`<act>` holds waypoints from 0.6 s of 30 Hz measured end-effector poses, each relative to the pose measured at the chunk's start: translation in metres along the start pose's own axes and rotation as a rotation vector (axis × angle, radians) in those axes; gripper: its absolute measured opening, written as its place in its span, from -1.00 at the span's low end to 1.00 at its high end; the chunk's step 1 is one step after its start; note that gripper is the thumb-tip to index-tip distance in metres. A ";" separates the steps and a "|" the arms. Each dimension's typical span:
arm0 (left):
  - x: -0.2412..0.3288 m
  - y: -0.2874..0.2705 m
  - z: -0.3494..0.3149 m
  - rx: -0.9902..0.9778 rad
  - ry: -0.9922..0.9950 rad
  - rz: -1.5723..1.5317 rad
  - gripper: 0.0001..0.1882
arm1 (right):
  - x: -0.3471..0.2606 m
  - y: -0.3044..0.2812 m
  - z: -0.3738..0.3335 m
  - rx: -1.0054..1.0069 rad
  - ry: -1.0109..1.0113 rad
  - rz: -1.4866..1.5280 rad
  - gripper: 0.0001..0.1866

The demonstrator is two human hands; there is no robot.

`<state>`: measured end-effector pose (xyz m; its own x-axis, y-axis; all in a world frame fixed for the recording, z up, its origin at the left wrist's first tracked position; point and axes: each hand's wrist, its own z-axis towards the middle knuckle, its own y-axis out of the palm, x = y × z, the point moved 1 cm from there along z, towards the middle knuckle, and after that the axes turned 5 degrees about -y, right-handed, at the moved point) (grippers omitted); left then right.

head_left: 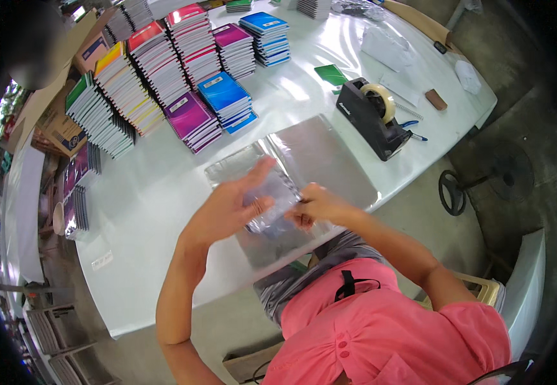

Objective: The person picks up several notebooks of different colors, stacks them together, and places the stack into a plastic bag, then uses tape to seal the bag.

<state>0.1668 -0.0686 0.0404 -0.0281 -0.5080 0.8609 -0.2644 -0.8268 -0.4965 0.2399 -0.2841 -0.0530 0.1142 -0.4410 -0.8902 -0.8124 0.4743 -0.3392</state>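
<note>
In the head view, a small, pale, spiral-bound notebook under glossy clear film (278, 187) lay between the two hands, above a stack of large, transparent plastic sheets (323, 151) on the white tabletop (140, 250). The bare left hand (227, 202) had its fingers spread wide, thumb apart, over the notebook's near-left side; the bare right hand (323, 205) had its fingers curled at the notebook's right edge, though whether they pinched it I could not tell. Handling it well probably called for a flat left palm pinning the notebook, while the right fingers drew the film taut and square, clear of the coil, without creasing it. Ahead and right of the right fingers stood a black tape dispenser with a cream roll (381, 106). Motion blur softened both sets of fingertips, glare hid the film's edges, and the left hand covered part of the notebook.
</note>
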 end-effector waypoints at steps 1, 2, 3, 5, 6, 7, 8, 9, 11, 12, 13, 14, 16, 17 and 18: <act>0.001 0.004 -0.007 0.008 0.047 -0.116 -0.19 | 0.017 -0.010 -0.005 -0.027 0.112 0.407 -0.58; 0.003 0.006 -0.015 0.020 0.094 -0.227 -0.16 | 0.024 -0.016 -0.006 -0.057 0.223 0.812 -0.49; -0.015 0.015 -0.021 0.033 0.078 -0.223 -0.16 | 0.018 -0.019 -0.003 -0.079 0.222 0.814 -0.49; -0.053 0.037 -0.034 0.286 -0.064 -0.492 -0.19 | -0.001 -0.019 -0.001 -0.290 0.463 1.166 -0.36; -0.055 0.045 -0.042 0.316 -0.191 -0.635 -0.19 | -0.001 -0.018 0.002 -0.349 0.401 1.029 -0.34; -0.057 0.054 -0.052 0.358 -0.316 -0.782 -0.19 | -0.001 -0.015 0.002 -0.398 0.342 0.895 -0.32; -0.072 0.062 -0.066 0.558 -0.223 -0.564 -0.19 | -0.024 -0.004 0.000 -0.352 0.277 0.547 -0.25; -0.085 0.063 -0.079 0.744 -0.133 -0.329 -0.18 | -0.044 0.002 -0.001 -0.289 0.186 0.205 -0.19; -0.102 0.054 -0.104 0.921 -0.166 -0.134 -0.21 | -0.065 0.011 0.010 -0.342 0.167 0.173 -0.13; -0.107 0.048 -0.120 1.039 -0.199 0.040 -0.24 | -0.072 0.020 0.020 -0.378 0.159 0.219 -0.12; -0.109 0.042 -0.134 1.081 -0.214 0.066 -0.24 | -0.081 0.028 0.030 -0.411 0.157 0.265 -0.10; -0.113 0.037 -0.149 1.206 -0.307 -0.017 -0.26 | -0.089 0.042 0.047 -0.405 0.161 0.316 -0.13; -0.124 0.031 -0.175 1.361 -0.394 -0.104 -0.28 | -0.103 0.081 0.093 -0.418 0.102 0.423 -0.14; -0.134 0.031 -0.190 1.392 -0.450 -0.086 -0.29 | -0.111 0.106 0.119 -0.405 0.070 0.549 -0.15; -0.140 0.029 -0.201 1.416 -0.497 -0.070 -0.29 | -0.124 0.129 0.146 -0.387 0.068 0.554 -0.13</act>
<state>-0.0307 0.0265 -0.0723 0.3424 -0.2461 0.9067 0.8821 -0.2479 -0.4004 0.2049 -0.0568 -0.0311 -0.4040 -0.2640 -0.8758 -0.8882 0.3423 0.3065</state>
